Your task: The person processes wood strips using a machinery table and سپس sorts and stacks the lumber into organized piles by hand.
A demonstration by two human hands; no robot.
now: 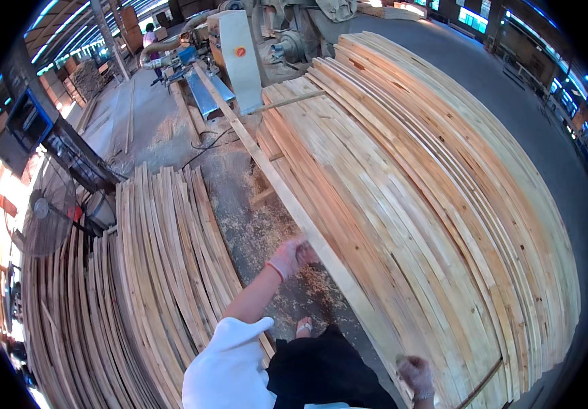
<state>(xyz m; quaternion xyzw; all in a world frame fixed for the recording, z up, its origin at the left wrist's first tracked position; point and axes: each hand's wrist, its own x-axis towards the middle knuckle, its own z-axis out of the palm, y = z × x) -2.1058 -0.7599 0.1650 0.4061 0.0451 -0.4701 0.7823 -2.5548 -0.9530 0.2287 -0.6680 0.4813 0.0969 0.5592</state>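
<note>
A long pale wooden plank (266, 163) runs from the machine at the top down to the lower right, lying along the left edge of a big stack of planks (430, 204). My left hand (292, 256), in a pinkish glove, grips the plank's edge near its middle. My right hand (415, 376), also gloved, holds the plank's near end at the bottom right. My bare foot (303, 328) stands on the sawdust-covered floor below.
A second, lower pile of thin planks (151, 273) fills the left. Between the piles runs a narrow strip of floor with sawdust (253, 232). A woodworking machine with a white housing (239, 54) stands at the top; a standing fan (47, 217) is at the left. A person (151, 41) works far back.
</note>
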